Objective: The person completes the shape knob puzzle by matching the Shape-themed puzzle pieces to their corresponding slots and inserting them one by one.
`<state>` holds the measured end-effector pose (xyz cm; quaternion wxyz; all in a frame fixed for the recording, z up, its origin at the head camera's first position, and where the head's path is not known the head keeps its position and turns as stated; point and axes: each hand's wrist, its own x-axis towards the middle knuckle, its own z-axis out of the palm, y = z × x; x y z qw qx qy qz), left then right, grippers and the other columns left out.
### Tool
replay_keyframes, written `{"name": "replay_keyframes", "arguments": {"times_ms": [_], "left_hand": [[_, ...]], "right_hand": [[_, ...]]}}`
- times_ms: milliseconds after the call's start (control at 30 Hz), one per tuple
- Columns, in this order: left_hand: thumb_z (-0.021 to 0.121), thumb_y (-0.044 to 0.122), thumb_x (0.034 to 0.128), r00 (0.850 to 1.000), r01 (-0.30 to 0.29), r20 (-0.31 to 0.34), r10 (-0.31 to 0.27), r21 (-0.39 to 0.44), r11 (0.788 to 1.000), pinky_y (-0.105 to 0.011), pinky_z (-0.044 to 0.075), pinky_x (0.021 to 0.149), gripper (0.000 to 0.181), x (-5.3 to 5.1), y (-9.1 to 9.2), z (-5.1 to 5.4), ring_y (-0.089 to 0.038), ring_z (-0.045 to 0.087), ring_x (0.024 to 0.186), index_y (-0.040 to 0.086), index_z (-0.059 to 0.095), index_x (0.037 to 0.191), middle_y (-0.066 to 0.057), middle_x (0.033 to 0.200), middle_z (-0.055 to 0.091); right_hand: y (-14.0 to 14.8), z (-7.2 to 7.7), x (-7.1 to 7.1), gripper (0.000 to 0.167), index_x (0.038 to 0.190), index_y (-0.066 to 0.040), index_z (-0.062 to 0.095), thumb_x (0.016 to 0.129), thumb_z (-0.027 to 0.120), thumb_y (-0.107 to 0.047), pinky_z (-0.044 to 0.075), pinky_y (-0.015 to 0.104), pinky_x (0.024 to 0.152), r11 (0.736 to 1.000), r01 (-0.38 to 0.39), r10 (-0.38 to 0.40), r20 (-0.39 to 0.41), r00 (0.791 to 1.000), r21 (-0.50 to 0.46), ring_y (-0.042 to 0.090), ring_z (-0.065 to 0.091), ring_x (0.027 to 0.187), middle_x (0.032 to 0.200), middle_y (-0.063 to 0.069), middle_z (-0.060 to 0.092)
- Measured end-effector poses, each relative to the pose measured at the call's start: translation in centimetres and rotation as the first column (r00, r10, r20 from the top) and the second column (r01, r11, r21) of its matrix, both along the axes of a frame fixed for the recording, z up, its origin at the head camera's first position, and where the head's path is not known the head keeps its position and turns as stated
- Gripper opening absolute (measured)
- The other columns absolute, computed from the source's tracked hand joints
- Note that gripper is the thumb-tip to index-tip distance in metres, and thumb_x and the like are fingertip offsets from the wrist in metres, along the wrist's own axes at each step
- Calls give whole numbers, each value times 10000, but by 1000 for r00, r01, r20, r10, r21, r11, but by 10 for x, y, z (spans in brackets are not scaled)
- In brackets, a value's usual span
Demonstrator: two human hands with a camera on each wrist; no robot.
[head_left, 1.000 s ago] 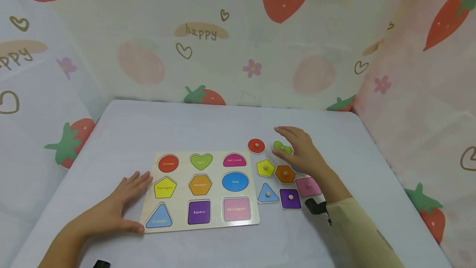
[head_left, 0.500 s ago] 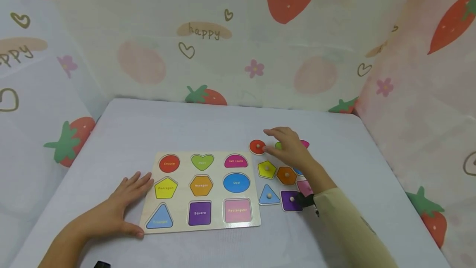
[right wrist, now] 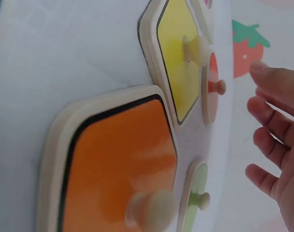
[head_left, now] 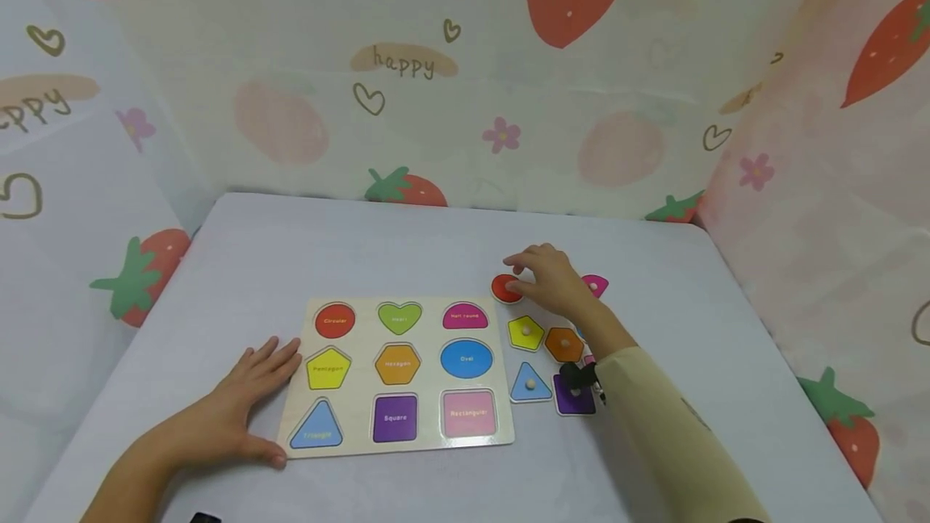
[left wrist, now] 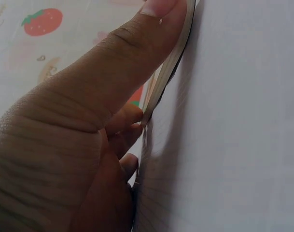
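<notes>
A wooden shape puzzle board (head_left: 432, 311) with printed, labelled shapes lies on the white table. Beside its left edge my left hand (head_left: 228, 406) rests with fingers spread, its thumb (left wrist: 132, 43) against the board's edge. My right hand (head_left: 555, 285) hovers over a red circle piece (head_left: 500, 289) with a small knob. Its fingers are loosely bent and, in the right wrist view, apart from that knob (right wrist: 220, 87). Under or near the right hand lie a yellow pentagon piece (head_left: 521, 336), an orange hexagon piece (head_left: 559, 348) and a green heart piece (right wrist: 197, 181), hidden in the head view.
A blue triangle piece (head_left: 529, 391) and a purple square piece (head_left: 576, 406) lie nearer the front. A magenta half-round piece (head_left: 601, 284) sits behind the right wrist; the right arm mostly covers the blue and pink pieces. Strawberry-print curtains (head_left: 305, 184) surround the table.
My right hand has moved left, from over the green heart piece to the red circle piece, and its fingers have bent more. The left hand stays at the board.
</notes>
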<state>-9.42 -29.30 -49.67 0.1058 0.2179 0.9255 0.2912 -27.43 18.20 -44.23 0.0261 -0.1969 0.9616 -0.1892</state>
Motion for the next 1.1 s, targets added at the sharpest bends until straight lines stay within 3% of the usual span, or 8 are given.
{"name": "replay_keyframes", "arguments": {"times_ms": [200,567,833,1100], "left_hand": [[840,747,574,1000,-13,26,13,-6,1000,-195,-188,1208,1315,1,0,-2,-361,10,1590,133,324,1616,-36,1718,195],[860,719,580,1000,-8,-16,8,-17,1000,-124,-170,1182,1297,3,-1,1,-372,60,1585,99,352,1600,-50,1709,227],[859,725,575,1000,-24,-5,23,-16,1000,-113,-165,1177,1302,4,0,-1,-362,57,1588,118,344,1606,-24,1710,227],[842,752,557,998,-53,44,54,-24,998,-206,-146,1229,1322,5,1,4,-361,22,1592,151,328,1616,2,1718,197]], "right_hand": [[-4,-5,-5,350,1281,-173,725,953,752,-291,445,503,1074,999,19,-21,70,997,30,237,527,1157,1122,10,693],[-10,-18,-13,259,1199,-161,764,969,730,-275,501,460,998,996,49,-56,107,993,69,235,547,1076,1113,22,716],[-8,-25,-13,240,1176,-146,761,969,725,-262,518,468,1003,992,116,-121,128,984,44,250,579,1084,1100,38,722],[-9,-18,-11,201,1145,-138,766,975,720,-236,578,400,932,985,166,-159,135,978,-47,254,573,1070,1068,41,711]]}}
